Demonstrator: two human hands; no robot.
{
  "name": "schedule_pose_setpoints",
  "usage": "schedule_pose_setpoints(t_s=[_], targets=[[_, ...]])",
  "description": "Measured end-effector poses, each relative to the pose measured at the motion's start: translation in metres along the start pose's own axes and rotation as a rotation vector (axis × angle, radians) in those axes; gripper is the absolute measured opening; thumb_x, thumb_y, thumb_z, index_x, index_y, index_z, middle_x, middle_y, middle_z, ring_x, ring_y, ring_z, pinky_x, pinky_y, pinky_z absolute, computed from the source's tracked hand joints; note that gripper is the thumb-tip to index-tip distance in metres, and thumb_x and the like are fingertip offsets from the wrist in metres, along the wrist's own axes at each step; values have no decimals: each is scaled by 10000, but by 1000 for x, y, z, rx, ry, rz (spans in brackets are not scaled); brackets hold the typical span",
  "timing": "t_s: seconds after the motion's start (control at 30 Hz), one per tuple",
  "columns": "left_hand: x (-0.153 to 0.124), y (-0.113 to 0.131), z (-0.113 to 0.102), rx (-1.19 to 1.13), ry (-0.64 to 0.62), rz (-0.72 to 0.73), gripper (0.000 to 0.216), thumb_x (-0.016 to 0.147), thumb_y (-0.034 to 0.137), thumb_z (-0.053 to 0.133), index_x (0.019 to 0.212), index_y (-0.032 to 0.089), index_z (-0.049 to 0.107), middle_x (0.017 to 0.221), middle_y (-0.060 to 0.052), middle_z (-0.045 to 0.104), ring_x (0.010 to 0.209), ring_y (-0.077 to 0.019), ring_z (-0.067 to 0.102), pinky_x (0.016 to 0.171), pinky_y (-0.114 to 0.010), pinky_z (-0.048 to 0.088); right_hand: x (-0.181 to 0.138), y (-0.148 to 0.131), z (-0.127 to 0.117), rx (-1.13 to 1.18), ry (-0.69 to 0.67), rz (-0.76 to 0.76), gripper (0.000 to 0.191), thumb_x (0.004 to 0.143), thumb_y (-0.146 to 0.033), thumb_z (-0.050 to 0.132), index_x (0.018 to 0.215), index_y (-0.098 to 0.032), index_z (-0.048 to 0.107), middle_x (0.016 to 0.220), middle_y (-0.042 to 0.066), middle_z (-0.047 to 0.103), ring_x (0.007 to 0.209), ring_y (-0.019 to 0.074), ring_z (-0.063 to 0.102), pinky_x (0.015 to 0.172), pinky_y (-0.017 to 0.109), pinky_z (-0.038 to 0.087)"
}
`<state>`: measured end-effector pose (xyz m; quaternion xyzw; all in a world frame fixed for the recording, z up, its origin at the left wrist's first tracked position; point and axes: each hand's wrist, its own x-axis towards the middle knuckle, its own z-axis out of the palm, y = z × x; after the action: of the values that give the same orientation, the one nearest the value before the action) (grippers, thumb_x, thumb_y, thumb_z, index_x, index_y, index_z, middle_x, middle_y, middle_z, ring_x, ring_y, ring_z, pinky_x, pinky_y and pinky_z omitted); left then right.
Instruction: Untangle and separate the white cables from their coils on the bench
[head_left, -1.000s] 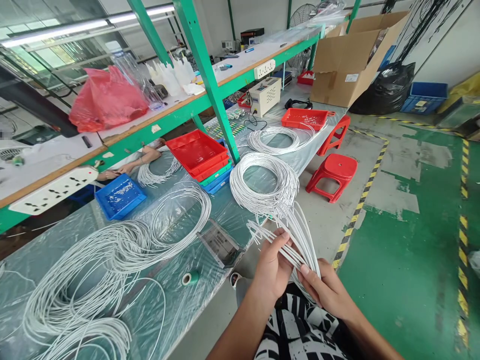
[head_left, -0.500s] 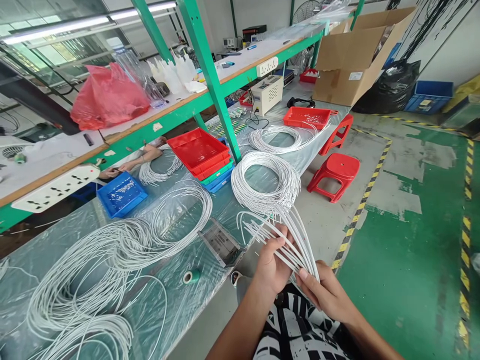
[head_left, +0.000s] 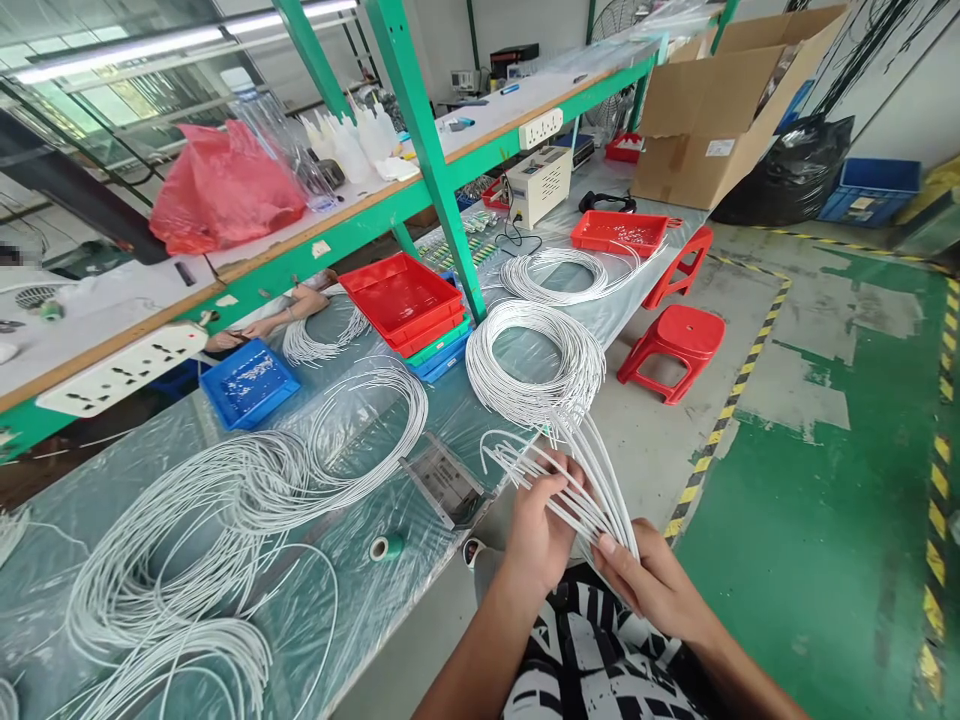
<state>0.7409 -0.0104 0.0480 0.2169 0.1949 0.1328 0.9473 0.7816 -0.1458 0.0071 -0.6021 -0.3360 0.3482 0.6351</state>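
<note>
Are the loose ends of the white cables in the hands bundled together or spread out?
Spread out. The white cable ends fan apart beyond the left hand, while the right hand pinches the strands together.

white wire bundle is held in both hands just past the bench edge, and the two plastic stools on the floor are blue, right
Not quite. The head view shows both plastic stools are red, not blue. The rest holds: the left hand and right hand both grip the white wire bundle past the bench edge.
</note>
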Motion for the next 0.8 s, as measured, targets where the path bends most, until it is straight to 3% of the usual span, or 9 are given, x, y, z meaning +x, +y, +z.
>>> schedule_pose_setpoints(t_s=[0.33, 0.53, 0.8], targets=[[-7, 1, 3, 138, 40, 29, 257, 785, 222, 737, 706, 175, 497, 638, 44, 439, 584, -87, 421, 605, -229, 357, -1, -2, 5, -17, -14, -15, 477, 1046, -433, 392, 666, -173, 514, 402, -65, 387, 349, 78, 332, 404, 221, 283], [-11, -2, 8, 117, 159, -12, 284, 757, 245, 787, 784, 182, 511, 593, 70, 402, 555, -77, 381, 580, -213, 336, -8, 0, 7, -12, -17, -7, 462, 1041, -438, 403, 687, -169, 528, 401, -68, 386, 339, 78, 320, 391, 220, 272], [-20, -7, 8, 174, 121, 27, 310, 807, 244, 726, 659, 176, 463, 608, 48, 429, 580, -84, 418, 597, -220, 359, -19, 8, 5, 30, -3, 17, 491, 1029, -490, 426, 676, -170, 547, 369, -68, 378, 320, 76, 286, 375, 226, 246]])
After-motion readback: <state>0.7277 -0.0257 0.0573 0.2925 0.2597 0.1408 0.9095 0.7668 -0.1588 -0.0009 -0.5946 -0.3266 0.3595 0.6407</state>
